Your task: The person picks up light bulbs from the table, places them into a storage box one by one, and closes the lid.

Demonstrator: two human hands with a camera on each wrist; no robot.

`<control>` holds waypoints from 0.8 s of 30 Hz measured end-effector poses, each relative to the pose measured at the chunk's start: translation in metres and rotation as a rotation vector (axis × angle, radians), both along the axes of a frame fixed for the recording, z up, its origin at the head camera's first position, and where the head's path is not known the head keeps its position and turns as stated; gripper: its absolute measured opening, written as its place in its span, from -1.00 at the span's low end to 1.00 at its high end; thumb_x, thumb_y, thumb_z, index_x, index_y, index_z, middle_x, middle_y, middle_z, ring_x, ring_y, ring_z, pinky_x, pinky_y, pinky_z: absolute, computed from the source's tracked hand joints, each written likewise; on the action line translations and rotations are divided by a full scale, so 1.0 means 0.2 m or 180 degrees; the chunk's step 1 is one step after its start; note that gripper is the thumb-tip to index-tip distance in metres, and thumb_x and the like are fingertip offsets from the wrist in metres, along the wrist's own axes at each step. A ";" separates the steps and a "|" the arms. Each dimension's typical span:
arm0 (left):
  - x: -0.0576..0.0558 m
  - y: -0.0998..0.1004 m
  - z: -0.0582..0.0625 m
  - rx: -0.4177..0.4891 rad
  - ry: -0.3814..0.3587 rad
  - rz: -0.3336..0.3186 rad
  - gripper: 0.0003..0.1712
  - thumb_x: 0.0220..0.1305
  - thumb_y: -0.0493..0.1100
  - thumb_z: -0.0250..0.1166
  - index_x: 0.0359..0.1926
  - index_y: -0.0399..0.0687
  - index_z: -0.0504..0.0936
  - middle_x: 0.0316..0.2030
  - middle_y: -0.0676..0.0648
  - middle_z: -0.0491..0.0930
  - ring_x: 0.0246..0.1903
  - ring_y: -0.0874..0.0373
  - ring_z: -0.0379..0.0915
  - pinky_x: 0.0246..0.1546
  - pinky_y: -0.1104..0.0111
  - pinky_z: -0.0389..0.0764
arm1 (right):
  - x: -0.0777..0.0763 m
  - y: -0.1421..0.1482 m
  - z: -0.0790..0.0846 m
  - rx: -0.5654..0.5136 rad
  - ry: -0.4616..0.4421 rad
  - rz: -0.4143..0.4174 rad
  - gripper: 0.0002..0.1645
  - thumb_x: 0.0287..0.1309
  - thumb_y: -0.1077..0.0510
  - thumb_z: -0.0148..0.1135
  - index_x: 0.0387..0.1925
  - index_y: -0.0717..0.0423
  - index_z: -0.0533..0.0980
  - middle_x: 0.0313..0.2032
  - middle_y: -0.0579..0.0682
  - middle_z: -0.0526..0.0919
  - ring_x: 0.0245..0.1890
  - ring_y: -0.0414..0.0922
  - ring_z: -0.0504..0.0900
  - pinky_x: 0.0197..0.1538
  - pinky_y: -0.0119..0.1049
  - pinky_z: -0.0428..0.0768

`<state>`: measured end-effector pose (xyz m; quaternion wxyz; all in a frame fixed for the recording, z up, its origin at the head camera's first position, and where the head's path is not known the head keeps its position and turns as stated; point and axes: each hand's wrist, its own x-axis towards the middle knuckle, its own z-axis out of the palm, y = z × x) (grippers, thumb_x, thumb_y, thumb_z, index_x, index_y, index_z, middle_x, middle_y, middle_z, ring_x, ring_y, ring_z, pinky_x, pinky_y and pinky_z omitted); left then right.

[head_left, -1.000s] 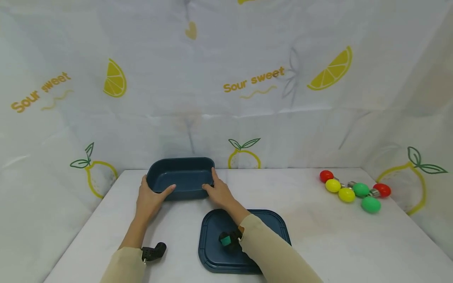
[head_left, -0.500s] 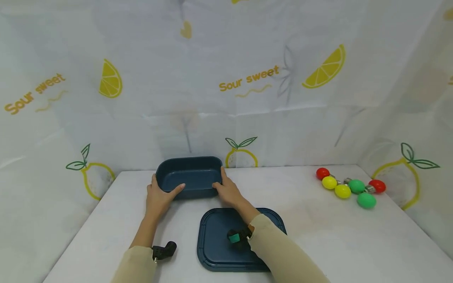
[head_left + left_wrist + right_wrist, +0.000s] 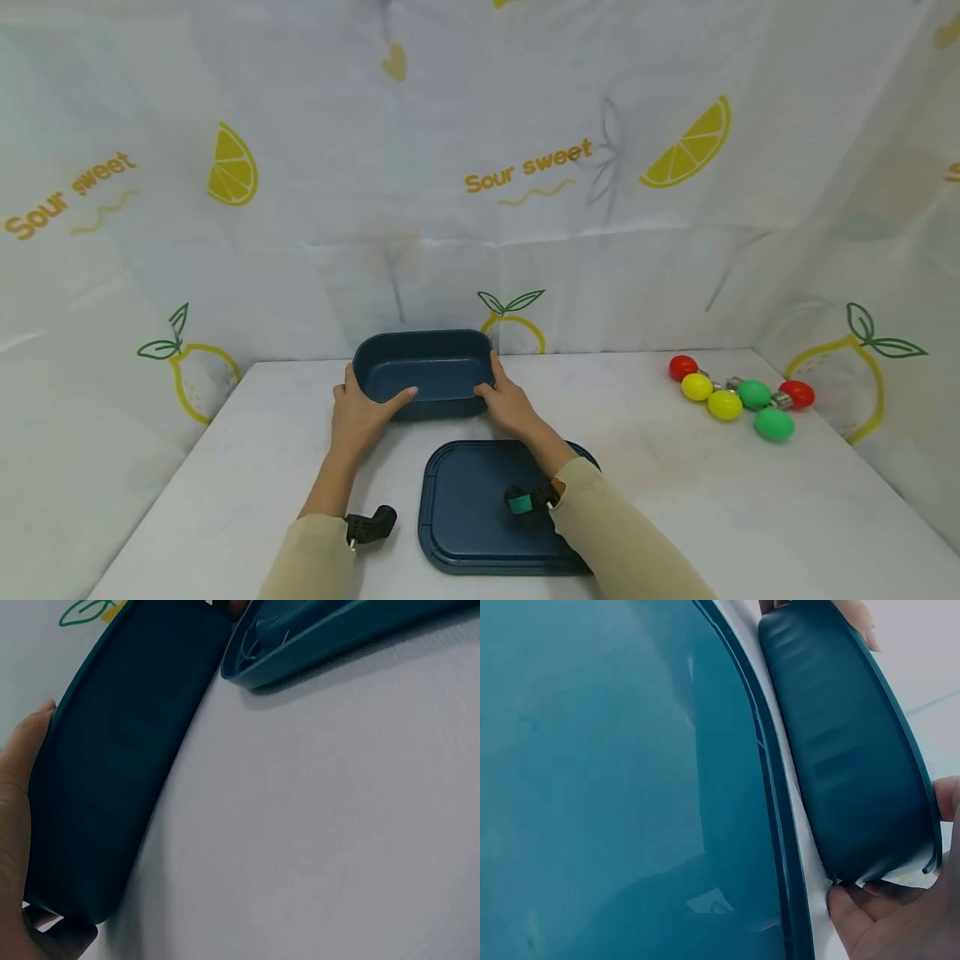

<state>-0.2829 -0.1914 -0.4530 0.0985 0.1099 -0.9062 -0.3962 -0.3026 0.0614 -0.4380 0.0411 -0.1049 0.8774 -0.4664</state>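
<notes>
A dark blue rectangular box (image 3: pixel 423 375) with rounded corners and no lid on it is held between both hands near the back of the table. My left hand (image 3: pixel 362 417) grips its left end, thumb over the near rim and fingers round the side. At the opposite end my right hand (image 3: pixel 510 407) grips the right side, its thumb also at the near rim. In the left wrist view the box's side (image 3: pixel 120 750) is tilted close over the white surface. A matching dark blue lid (image 3: pixel 480 508) lies flat nearer the body, partly under the right forearm.
Several red, yellow and green bulb-shaped things (image 3: pixel 726 406) with silvery ends lie in a group at the back right. A white cloth wall (image 3: pixel 450 267) printed with lemons stands behind the white table (image 3: pixel 675 517). Both wrists carry a small black camera (image 3: pixel 371 525).
Both hands have carried the box to the right, so it now stands more directly behind the lid. The grip is the same. The view has shifted slightly.
</notes>
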 end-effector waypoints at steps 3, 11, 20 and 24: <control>-0.01 0.05 -0.01 0.0038 0.0033 -0.0024 0.55 -0.01 0.51 0.41 0.62 -0.17 -0.29 0.44 -0.53 0.04 0.32 -0.40 0.27 0.29 -0.23 0.41 | 0.00 0.04 0.00 0.0028 -0.0013 -0.0062 -0.09 0.40 -0.05 -0.11 0.64 -0.02 -0.20 0.51 0.27 0.23 0.48 0.22 0.29 0.51 0.15 0.23; -0.01 0.13 -0.01 0.0013 0.0107 -0.0115 0.53 0.00 0.51 0.41 0.62 -0.21 -0.26 0.41 -0.53 0.07 0.29 -0.39 0.32 0.26 -0.20 0.45 | 0.00 0.12 -0.01 0.0041 -0.0033 -0.0178 -0.07 0.38 -0.05 -0.09 0.64 -0.06 -0.20 0.57 0.17 0.08 0.54 0.21 0.18 0.55 0.14 0.17; -0.01 0.24 -0.01 -0.0022 0.0188 -0.0151 0.52 -0.02 0.51 0.42 0.61 -0.23 -0.21 0.38 -0.52 0.13 0.24 -0.37 0.36 0.21 -0.18 0.49 | 0.01 0.23 -0.01 0.0026 0.0011 -0.0256 -0.09 0.37 -0.03 -0.07 0.64 -0.12 -0.17 0.59 0.11 0.04 0.55 0.20 0.14 0.56 0.16 0.13; 0.00 0.31 0.00 0.0013 0.0231 -0.0163 0.54 -0.03 0.51 0.42 0.61 -0.24 -0.21 0.37 -0.53 0.14 0.22 -0.36 0.38 0.18 -0.16 0.52 | 0.01 0.29 -0.02 0.0111 0.0067 -0.0297 -0.11 0.40 0.01 -0.10 0.64 -0.09 -0.17 0.57 0.15 0.07 0.54 0.22 0.15 0.55 0.16 0.15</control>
